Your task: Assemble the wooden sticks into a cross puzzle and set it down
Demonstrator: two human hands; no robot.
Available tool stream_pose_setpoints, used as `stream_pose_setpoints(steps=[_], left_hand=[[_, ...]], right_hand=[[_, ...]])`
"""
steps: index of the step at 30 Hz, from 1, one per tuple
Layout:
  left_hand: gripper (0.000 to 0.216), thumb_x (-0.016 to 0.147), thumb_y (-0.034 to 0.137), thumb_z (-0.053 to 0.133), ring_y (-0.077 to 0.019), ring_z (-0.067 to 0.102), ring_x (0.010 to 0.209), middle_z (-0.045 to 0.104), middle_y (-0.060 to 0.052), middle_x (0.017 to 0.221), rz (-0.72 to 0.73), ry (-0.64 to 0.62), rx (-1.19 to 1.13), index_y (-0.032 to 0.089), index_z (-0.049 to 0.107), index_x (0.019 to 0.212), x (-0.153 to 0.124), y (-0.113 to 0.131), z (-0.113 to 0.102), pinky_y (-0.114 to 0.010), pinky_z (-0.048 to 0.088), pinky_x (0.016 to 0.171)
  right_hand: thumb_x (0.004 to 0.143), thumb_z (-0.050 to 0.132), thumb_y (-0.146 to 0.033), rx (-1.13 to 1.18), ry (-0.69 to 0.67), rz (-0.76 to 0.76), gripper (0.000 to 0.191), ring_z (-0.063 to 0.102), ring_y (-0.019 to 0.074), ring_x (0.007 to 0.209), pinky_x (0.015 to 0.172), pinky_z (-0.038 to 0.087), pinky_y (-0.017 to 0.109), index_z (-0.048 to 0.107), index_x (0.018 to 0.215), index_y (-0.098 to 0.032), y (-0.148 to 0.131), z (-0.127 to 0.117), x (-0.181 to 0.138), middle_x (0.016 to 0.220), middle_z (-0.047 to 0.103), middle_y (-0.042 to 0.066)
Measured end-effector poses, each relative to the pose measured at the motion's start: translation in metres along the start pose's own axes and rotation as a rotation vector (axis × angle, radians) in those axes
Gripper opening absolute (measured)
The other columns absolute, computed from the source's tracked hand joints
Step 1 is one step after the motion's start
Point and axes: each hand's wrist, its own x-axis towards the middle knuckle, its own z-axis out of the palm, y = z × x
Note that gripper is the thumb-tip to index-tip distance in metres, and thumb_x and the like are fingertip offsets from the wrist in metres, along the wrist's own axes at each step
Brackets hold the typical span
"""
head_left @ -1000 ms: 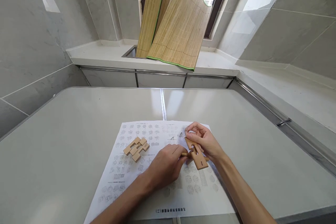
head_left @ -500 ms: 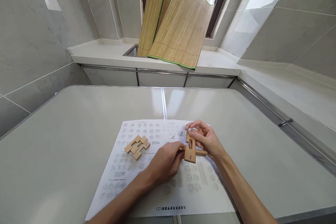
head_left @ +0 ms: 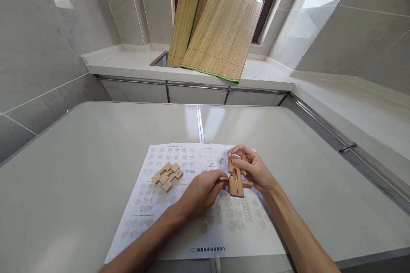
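Both my hands hold a small wooden puzzle cross (head_left: 235,179) just above a printed instruction sheet (head_left: 192,222). My right hand (head_left: 253,170) pinches the upright slotted flat piece near its top. My left hand (head_left: 201,192) is closed on the left end of the thin bar that passes through that slot. A second cluster of interlocked wooden blocks (head_left: 167,175) lies on the sheet to the left of my hands, untouched.
The sheet rests on a pale grey table (head_left: 96,145) with a seam down the middle. Behind it runs a white counter (head_left: 128,64) with a sink, where a rolled bamboo mat (head_left: 214,25) leans against the window. Tiled walls stand left and right.
The slotted piece has swung from tilted to nearly upright, crossing the bar squarely. Both hands shifted slightly upward on the sheet. The block cluster stayed put.
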Motion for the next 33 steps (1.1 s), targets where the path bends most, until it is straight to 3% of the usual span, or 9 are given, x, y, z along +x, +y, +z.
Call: stream_pose_setpoints(steps=[6, 19, 28, 33], left_hand=[[0.021, 0.106, 0.024, 0.048, -0.0203, 0.068, 0.087, 0.077, -0.004, 0.097, 0.025, 0.003, 0.009, 0.021, 0.067, 0.096, 0.000, -0.002, 0.001, -0.033, 0.053, 0.086], [0.018, 0.105, 0.020, 0.050, -0.0204, 0.068, 0.086, 0.077, -0.004, 0.096, 0.050, 0.019, 0.043, 0.021, 0.067, 0.099, -0.002, -0.009, 0.006, -0.032, 0.052, 0.082], [0.016, 0.105, 0.021, 0.051, -0.0209, 0.069, 0.087, 0.077, -0.005, 0.097, 0.020, 0.024, 0.031, 0.020, 0.066, 0.099, -0.002, -0.004, 0.004, -0.032, 0.052, 0.081], [0.015, 0.104, 0.021, 0.053, -0.0209, 0.069, 0.085, 0.077, -0.004, 0.095, 0.020, 0.029, 0.032, 0.021, 0.067, 0.099, -0.003, -0.004, 0.005, -0.032, 0.051, 0.080]], right_hand=[[0.075, 0.093, -0.033, -0.001, 0.014, -0.018, 0.028, 0.036, 0.0045, 0.048, 0.051, 0.043, 0.023, 0.071, 0.091, -0.024, 0.003, -0.002, 0.001, 0.096, 0.072, -0.001], [0.078, 0.092, -0.032, 0.008, -0.024, -0.011, 0.024, 0.034, 0.0027, 0.047, 0.046, 0.034, 0.020, 0.073, 0.092, -0.024, 0.008, -0.006, 0.001, 0.091, 0.070, -0.002], [0.083, 0.091, -0.030, -0.036, -0.023, -0.075, 0.021, 0.041, 0.0061, 0.052, 0.057, 0.048, 0.024, 0.074, 0.093, -0.026, 0.007, -0.004, -0.001, 0.091, 0.072, -0.001], [0.083, 0.091, -0.032, -0.063, -0.016, -0.091, 0.022, 0.047, 0.0074, 0.055, 0.056, 0.048, 0.023, 0.073, 0.094, -0.026, 0.008, -0.006, -0.002, 0.090, 0.072, 0.000]])
